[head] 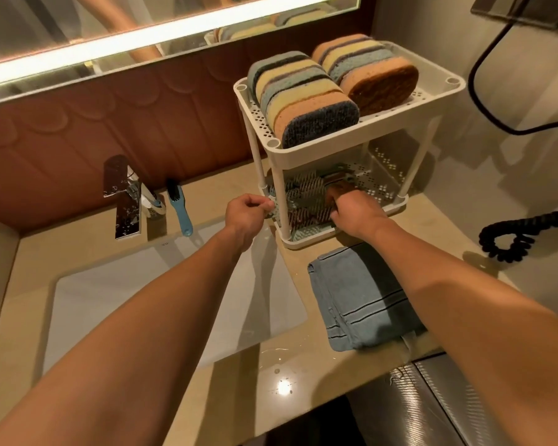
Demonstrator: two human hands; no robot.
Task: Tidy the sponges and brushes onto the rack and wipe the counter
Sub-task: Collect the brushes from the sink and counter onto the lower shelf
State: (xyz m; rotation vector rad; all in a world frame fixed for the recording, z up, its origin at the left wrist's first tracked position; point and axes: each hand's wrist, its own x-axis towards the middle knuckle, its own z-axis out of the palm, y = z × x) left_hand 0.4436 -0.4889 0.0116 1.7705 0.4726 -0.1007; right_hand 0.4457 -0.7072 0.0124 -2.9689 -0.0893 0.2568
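A white two-tier rack (445, 91) stands on the counter at the back right. Its top tier holds two rows of sponges (300, 94) on edge. On the lower tier lie brushes (306, 201), one with a brown handle. My right hand (355, 214) reaches into the lower tier, closed on that brush handle. My left hand (248, 214) is at the rack's front left leg, fingers pinched on it or on a brush end there. A blue-handled brush (179, 210) lies beside the faucet. A folded blue cloth (361, 300) lies in front of the rack.
A sunken white sink (126, 300) fills the counter's left, with a chrome faucet (123, 197) behind it. A black coiled cord (522, 239) lies at the right. A mirror with a lit strip runs along the back wall. Water drops glint near the front edge (282, 386).
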